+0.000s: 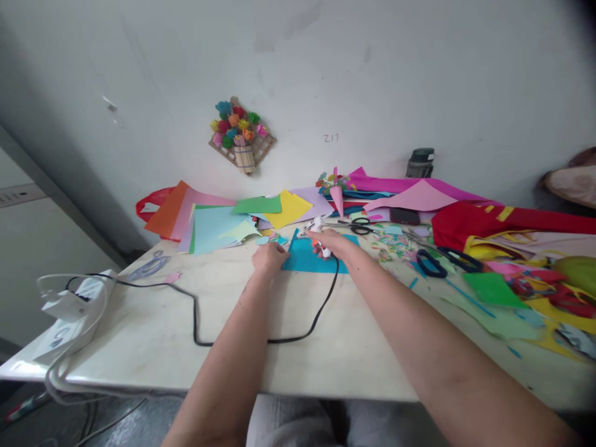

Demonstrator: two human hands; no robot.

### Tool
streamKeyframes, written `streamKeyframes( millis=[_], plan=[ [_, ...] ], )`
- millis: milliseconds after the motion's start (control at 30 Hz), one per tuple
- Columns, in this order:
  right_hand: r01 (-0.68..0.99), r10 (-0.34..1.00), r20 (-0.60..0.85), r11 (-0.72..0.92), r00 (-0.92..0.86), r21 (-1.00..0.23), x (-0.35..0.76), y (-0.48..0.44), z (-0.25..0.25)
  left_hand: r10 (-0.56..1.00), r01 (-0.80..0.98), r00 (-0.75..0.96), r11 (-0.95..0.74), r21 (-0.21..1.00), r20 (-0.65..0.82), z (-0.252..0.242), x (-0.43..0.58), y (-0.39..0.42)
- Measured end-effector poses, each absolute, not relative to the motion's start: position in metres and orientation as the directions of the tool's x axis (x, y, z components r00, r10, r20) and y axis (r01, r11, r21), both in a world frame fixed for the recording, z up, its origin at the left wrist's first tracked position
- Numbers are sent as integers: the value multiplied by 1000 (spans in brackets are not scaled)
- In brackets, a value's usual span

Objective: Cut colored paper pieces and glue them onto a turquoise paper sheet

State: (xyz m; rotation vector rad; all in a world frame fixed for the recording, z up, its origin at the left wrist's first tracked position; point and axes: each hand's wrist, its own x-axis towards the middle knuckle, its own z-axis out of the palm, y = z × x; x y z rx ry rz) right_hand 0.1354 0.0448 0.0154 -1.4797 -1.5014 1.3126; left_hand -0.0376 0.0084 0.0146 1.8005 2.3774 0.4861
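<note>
A sheet of blue paper [305, 259] lies flat on the table in front of me. My right hand [329, 241] is closed around a white hot glue gun [317, 225], held over the sheet with its tip pointing left toward the paper's left edge. From the glue gun's base a black cord [333, 288] runs down and off to the left. At the sheet's left edge, my left hand [270, 257] has its fingers pressed together on the paper. A narrow raised blue strip [293, 241] stands along that edge beside my left fingertips.
Coloured sheets [218, 226] lie at the back left, near a power strip [77, 313]. Behind the glue gun are black-handled scissors [363, 228] and a small paper bouquet [336, 192]. Larger scissors [433, 264], paper scraps [393, 245] and red fabric [465, 223] spread over the right.
</note>
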Motion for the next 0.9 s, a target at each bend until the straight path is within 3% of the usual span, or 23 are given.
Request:
streamKeyframes(
  millis=[233, 900],
  plan=[
    [320, 965, -197, -134, -175, -938, 136, 44, 17, 974, 933, -212, 225, 280, -77, 27, -50, 3],
    [437, 951, -235, -127, -202, -890, 133, 42, 20, 962, 883, -273, 264, 388, -33, 16, -54, 11]
  ],
)
